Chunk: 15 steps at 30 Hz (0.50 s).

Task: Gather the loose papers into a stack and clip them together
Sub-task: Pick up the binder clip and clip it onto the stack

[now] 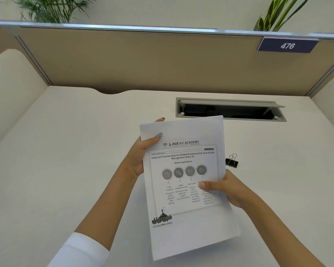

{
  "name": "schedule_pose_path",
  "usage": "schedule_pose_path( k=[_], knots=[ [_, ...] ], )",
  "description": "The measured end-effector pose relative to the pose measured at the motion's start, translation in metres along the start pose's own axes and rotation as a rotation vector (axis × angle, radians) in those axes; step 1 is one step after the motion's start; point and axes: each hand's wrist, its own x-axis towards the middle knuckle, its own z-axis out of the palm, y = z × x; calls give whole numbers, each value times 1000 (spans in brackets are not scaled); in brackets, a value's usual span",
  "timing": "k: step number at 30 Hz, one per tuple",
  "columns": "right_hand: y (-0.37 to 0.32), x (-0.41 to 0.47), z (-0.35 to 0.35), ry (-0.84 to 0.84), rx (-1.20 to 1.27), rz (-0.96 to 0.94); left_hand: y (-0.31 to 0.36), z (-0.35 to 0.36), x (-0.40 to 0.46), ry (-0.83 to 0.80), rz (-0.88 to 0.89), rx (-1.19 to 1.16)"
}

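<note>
Tabletop (66, 170): pale, with the clip resting on it just right of the papers.
Papers (183, 189): gathered, held above it, edges not quite square.
Risk: sheets could fan or slip if either grip eases before clipping.
Left hand (141, 153): clasps upper left edge.
Right hand (228, 189): pinches right edge, thumb on top.
Clip (231, 161): untouched.

bright, even light with soft, weak shadows on the counter (66, 151); the wide lens bends the partition rail (123, 27), and small print on the papers (185, 180) is blurred.
</note>
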Motion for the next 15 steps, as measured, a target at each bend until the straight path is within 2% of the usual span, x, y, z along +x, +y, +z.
schedule_pose_path(
  k=[6,9,12,15],
  knots=[
    [9,-5,-1,-27,33,72,-10,1,4,-48,9,-75],
    [16,-2,2,121,94,60,-14,3,7,18,-20,-31],
    [23,3,5,301,170,-46,-27,2,7,151,-45,55],
    [30,8,8,403,171,-150,-42,-8,7,229,-43,143]
  ],
)
